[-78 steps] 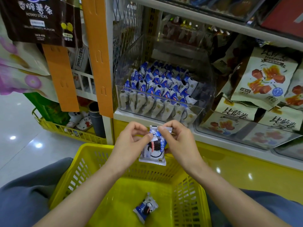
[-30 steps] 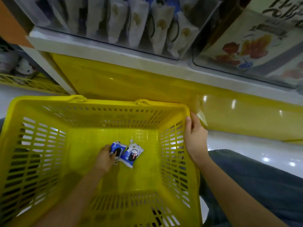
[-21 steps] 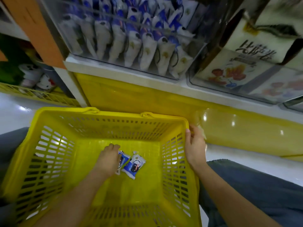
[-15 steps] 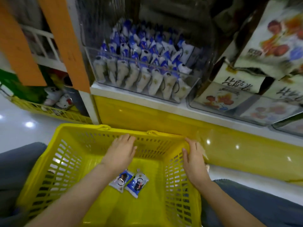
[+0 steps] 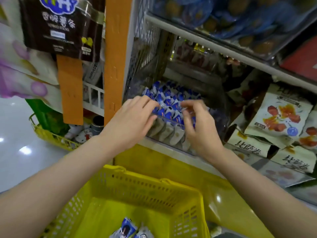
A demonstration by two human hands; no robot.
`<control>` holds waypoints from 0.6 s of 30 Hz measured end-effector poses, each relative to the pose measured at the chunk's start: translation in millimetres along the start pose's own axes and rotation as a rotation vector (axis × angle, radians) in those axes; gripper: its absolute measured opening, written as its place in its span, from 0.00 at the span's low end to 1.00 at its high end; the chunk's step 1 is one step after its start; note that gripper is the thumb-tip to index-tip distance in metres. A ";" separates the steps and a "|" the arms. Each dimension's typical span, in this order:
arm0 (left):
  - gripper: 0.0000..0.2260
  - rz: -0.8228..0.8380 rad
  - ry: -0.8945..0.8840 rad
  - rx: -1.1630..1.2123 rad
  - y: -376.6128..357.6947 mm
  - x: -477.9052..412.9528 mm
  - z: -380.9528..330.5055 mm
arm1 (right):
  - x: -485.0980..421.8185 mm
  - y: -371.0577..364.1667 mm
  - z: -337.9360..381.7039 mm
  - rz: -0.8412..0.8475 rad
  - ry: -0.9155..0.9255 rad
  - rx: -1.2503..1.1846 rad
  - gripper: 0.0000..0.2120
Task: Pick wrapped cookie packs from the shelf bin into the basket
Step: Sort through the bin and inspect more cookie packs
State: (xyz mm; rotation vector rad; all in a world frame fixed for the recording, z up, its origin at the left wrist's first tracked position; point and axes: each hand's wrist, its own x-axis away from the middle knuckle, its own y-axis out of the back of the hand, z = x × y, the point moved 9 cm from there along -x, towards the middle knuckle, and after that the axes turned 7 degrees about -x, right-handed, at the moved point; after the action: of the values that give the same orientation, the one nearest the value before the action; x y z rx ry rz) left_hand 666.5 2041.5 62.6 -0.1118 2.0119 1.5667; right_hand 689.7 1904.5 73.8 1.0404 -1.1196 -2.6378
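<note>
Left hand (image 5: 130, 122), right hand (image 5: 200, 133) — over bin (image 5: 220, 109) (blurry)

A: Bin position?
B: Shelf bin (image 5: 221, 117) set on the shelf (image 5: 151, 145); cookie packs (image 5: 169, 100) stood inside. Snack bags (image 5: 281, 115) laid to its right.
A: Basket?
B: Basket (image 5: 137, 184) placed below, before the shelf; two packs (image 5: 127, 228) laid inside. Left hand (image 5: 130, 122) and right hand (image 5: 200, 133) held over the bin's front.
</note>
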 end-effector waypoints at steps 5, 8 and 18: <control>0.15 0.061 0.024 -0.020 -22.2 -14.3 21.2 | -81.3 -27.9 -46.2 0.023 -0.152 0.070 0.13; 0.16 0.035 -0.037 -0.041 -26.7 -14.7 22.4 | -114.5 -53.6 -85.5 0.146 -0.285 0.213 0.13; 0.15 -0.115 -0.091 0.001 -26.3 -15.0 26.1 | -171.6 -109.3 -151.5 0.266 -0.464 0.313 0.13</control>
State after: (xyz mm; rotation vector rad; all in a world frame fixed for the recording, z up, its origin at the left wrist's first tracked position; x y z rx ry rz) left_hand 699.7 2053.0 43.5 -0.1501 1.9024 1.4727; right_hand 933.7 1949.4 20.8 0.2677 -1.6671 -2.5986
